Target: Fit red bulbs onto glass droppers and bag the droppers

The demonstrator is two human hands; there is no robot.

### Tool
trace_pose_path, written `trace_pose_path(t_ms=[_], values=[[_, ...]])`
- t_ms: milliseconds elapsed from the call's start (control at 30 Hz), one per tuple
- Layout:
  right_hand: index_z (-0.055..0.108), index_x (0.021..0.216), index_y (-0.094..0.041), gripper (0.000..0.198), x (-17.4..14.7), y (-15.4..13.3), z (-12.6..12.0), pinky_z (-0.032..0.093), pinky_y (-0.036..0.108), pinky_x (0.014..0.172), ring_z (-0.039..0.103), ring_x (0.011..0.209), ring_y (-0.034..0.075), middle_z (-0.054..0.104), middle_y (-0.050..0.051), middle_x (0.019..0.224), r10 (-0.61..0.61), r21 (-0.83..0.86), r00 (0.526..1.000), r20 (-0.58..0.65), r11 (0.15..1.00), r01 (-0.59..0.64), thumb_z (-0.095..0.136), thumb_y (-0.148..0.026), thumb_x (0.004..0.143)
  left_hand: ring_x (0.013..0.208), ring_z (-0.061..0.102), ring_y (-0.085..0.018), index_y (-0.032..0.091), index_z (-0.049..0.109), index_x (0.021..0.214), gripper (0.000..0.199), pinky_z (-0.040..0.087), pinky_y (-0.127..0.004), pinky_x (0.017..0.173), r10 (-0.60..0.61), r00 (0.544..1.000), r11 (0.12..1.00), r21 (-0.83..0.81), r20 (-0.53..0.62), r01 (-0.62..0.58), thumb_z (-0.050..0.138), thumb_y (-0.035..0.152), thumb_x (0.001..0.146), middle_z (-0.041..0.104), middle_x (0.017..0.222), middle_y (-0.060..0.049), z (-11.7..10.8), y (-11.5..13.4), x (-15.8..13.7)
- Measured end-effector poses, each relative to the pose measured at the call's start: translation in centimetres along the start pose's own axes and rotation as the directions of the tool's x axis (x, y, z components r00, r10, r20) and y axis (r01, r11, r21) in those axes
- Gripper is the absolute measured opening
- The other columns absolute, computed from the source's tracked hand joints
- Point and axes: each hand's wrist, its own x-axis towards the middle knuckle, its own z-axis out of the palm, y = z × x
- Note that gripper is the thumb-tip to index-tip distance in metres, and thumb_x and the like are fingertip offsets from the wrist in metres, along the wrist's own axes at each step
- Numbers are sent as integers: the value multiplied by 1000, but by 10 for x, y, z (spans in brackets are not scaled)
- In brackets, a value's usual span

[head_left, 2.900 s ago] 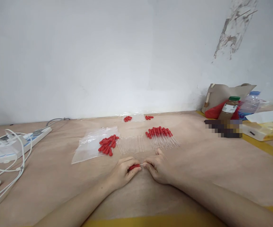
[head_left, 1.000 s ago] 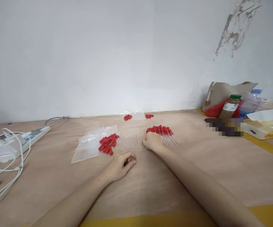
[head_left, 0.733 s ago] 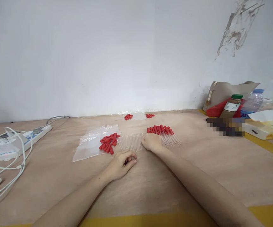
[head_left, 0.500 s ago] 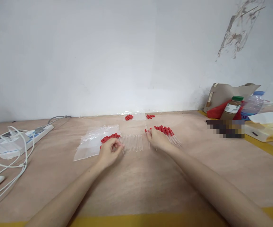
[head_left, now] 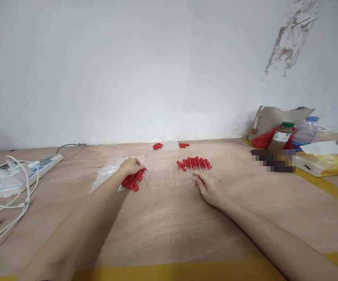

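My left hand (head_left: 131, 166) is over the far edge of a pile of red rubber bulbs (head_left: 134, 181), with its fingers pinched at a bulb there. A glass dropper tube (head_left: 189, 170) slants out of the closed fingers of my right hand (head_left: 210, 187), its end pointing to the upper left. Between the hands several bare glass tubes (head_left: 163, 177) lie side by side in a row. Just beyond my right hand, several droppers with red bulbs (head_left: 196, 162) are lined up, their glass stems toward me.
Under the pile lies a clear plastic bag (head_left: 106, 173). Against the wall rests another clear bag (head_left: 170, 145) with red bulbs at both ends. A power strip (head_left: 47, 168) and white cables stand left; a bottle (head_left: 281, 136), pouch (head_left: 262, 121) and yellow pack (head_left: 324, 160) stand right.
My left hand has moved from the tube row back over the red bulbs. My right hand has drawn nearer to me, uncovering the lined-up droppers, with a glass tube in its fingers.
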Motion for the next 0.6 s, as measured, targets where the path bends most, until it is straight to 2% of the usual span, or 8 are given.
trace_pose_path(t_ms=[100,233,267,333,400,467,533,600], values=[[55,95,-16,25,-1,2,1,42,27,63,57,66,16,62,4,70,9,-4,1000,21,1000,-9,34,-24,85,72,60,-23,17,60,61,17,42,-29,64,10,999,998,-66,-48,-13,63,34,62,65,71,-6,-6,4,-5],[52,86,-16,22,-2,3,2,40,27,62,54,67,16,58,5,73,10,-21,1000,-2,1000,-10,32,-23,85,82,58,-21,17,57,75,25,43,-27,67,84,978,976,-180,-193,-119,51,42,73,64,85,-5,-19,13,-31],[51,85,-16,21,-2,3,3,39,27,61,52,67,16,57,5,74,9,-29,1000,-15,1000,-9,31,-23,85,81,58,-19,17,56,80,28,43,-26,67,104,971,965,-215,-217,-152,47,44,76,63,87,-5,-20,16,-41],[49,85,-17,20,-2,1,4,38,27,61,51,66,16,56,4,73,11,-40,999,-30,999,-12,31,-23,86,66,58,-14,17,52,86,31,45,-24,60,157,967,927,-308,-202,-214,41,46,80,62,77,-2,-15,23,-63],[49,85,-17,20,-1,-1,6,38,27,61,50,65,16,55,4,72,11,-46,999,-33,999,-13,30,-24,86,58,56,-12,16,51,88,30,45,-24,56,223,970,754,-612,-100,-237,48,44,77,61,70,-1,-4,30,-85],[50,84,-18,20,-2,-4,8,37,27,61,50,65,16,55,3,71,4,-47,1000,-17,999,-4,31,-24,86,63,58,-12,15,53,91,31,46,-25,61,253,967,573,-802,-23,-169,56,40,72,61,72,-1,11,37,-103],[51,83,-18,21,-3,-9,9,37,26,61,51,64,15,56,3,70,-4,-40,1000,13,999,4,32,-26,86,67,59,-13,13,57,89,30,46,-26,67,235,971,444,-894,53,-58,59,36,70,63,74,-4,25,42,-116],[52,84,-18,21,-6,-13,9,36,26,62,52,64,15,58,2,70,-15,-32,999,36,999,17,33,-26,86,71,60,-14,12,58,84,25,46,-28,71,194,975,380,-925,107,26,60,33,70,64,77,-5,35,45,-125]])
